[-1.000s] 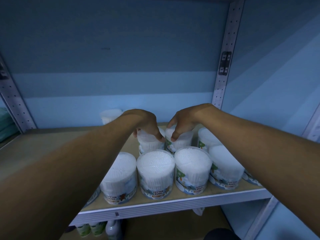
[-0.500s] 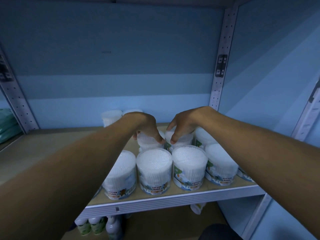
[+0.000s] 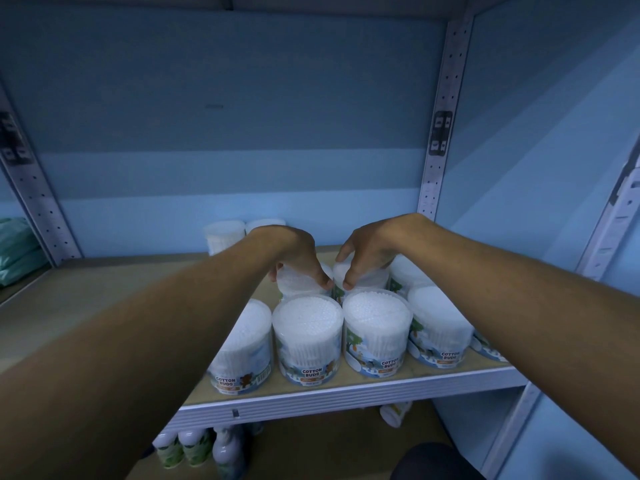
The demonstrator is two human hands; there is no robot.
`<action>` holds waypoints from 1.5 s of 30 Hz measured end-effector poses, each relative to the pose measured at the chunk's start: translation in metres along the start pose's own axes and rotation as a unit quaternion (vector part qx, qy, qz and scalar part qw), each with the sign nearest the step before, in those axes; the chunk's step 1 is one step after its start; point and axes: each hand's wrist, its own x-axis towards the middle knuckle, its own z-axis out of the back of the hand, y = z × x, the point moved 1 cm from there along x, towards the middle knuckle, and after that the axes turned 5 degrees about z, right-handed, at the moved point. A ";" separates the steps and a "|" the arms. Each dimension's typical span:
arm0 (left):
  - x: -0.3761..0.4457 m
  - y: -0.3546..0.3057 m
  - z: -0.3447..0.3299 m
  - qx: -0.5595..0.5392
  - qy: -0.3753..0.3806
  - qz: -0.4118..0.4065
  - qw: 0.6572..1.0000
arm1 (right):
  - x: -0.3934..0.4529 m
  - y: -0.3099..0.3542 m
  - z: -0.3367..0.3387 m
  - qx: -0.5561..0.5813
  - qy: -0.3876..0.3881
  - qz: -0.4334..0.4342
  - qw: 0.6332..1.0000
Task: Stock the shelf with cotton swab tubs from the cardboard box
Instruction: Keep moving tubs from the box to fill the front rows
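Several clear cotton swab tubs with "COTTON BUDS" labels stand in rows on the wooden shelf [image 3: 114, 299]. The front row [image 3: 307, 341] lines the shelf's white front edge. My left hand [image 3: 298, 254] grips the lid of a tub in the second row [image 3: 294, 284]. My right hand [image 3: 367, 252] grips the lid of the neighbouring tub [image 3: 363, 280] to its right. Both tubs sit among the others, touching the front row. Two more tubs [image 3: 225, 233] stand at the back by the wall. The cardboard box is out of view.
The shelf's left half is bare wood. Perforated metal uprights [image 3: 438, 133] frame the bay. Green folded fabric [image 3: 17, 251] lies in the bay to the left. Bottles [image 3: 194, 448] stand on the lower shelf. Blue walls close the back and right side.
Both hands stay on the same two second-row tubs, which have settled slightly lower and closer to the front row. My view has shifted a little.
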 end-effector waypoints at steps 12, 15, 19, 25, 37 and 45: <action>-0.004 -0.007 -0.001 0.000 0.000 0.002 1.000 | -0.007 -0.003 -0.001 0.000 -0.003 0.008 1.000; -0.005 -0.007 -0.001 0.000 0.004 0.001 1.000 | -0.007 -0.004 -0.002 0.004 0.000 0.008 1.000; -0.007 -0.007 -0.001 -0.003 0.005 -0.001 1.000 | -0.006 -0.004 -0.003 0.005 0.001 0.007 1.000; -0.010 -0.003 0.003 -0.005 -0.007 -0.001 1.000 | -0.004 -0.005 0.003 0.031 -0.001 0.008 1.000; -0.011 0.063 0.024 0.048 -0.069 0.033 0.996 | 0.028 0.017 0.015 0.035 -0.045 0.033 0.998; 0.016 0.117 0.024 0.073 -0.118 0.043 0.989 | 0.068 0.038 0.020 0.019 -0.068 0.061 0.996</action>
